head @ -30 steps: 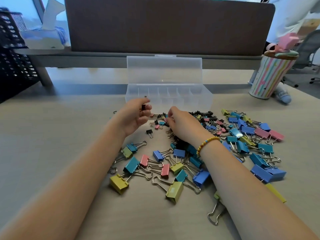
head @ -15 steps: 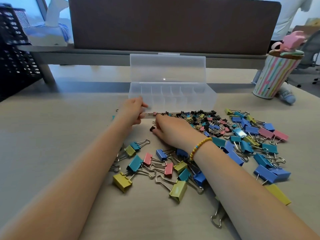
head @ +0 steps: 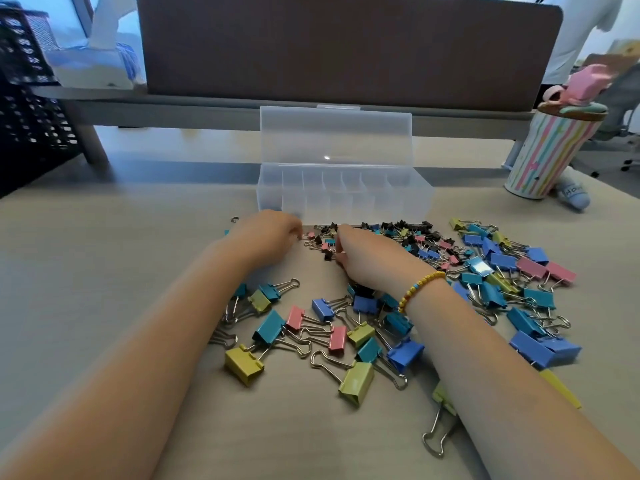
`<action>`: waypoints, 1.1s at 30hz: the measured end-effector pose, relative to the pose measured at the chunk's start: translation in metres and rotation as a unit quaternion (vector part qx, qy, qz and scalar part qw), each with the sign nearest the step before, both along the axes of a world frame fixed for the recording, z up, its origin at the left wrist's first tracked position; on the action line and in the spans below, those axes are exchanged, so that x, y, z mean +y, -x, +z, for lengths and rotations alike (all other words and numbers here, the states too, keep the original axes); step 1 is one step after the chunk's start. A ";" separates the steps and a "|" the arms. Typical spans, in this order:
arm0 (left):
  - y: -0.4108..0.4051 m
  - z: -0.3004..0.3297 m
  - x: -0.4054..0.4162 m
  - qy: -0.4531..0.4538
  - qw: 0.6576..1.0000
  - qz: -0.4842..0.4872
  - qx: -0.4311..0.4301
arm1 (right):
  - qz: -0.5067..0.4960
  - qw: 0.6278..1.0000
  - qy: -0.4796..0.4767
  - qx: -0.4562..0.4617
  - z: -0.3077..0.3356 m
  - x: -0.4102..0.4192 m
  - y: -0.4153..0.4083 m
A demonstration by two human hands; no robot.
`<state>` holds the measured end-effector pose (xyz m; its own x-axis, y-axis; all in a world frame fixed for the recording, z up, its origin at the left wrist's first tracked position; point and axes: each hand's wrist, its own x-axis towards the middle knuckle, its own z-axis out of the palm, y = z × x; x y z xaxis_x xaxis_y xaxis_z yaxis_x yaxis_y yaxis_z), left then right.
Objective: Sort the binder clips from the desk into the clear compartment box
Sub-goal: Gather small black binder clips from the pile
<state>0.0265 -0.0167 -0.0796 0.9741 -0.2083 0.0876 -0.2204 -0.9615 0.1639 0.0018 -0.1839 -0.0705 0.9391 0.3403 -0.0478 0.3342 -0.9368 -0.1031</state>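
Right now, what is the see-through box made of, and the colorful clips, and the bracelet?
The box looks like frosted clear plastic; the desk shows dimly through its walls. The clips look like painted metal with bare, shiny wire handles. The bracelet seems to be small glossy beads, mostly yellow, perhaps plastic or glass; I cannot tell which.

Brown partition panel [head: 346, 46] runs along the desk's far edge. Black mesh organizer [head: 24, 98] far left, tissue box [head: 93, 64] with white tissue sticking up just right of it. Striped pastel cup [head: 543, 157] far right, pink figure [head: 588, 83] on its lid. Small blue-grey object [head: 571, 194] lies touching the cup's base. Person in white top [head: 581, 26] behind the panel, top right.
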 end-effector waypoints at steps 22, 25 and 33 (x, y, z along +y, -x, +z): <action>0.011 0.002 -0.022 0.033 0.998 -0.006 0.045 | -0.090 0.903 -0.410 0.095 0.011 -0.004 -0.005; 0.012 0.002 -0.022 0.079 0.996 0.032 0.028 | -0.129 0.659 -0.682 0.288 0.016 -0.015 -0.009; -0.001 0.010 -0.035 0.087 0.993 0.078 0.014 | -0.185 0.657 -0.688 0.246 0.008 -0.020 -0.012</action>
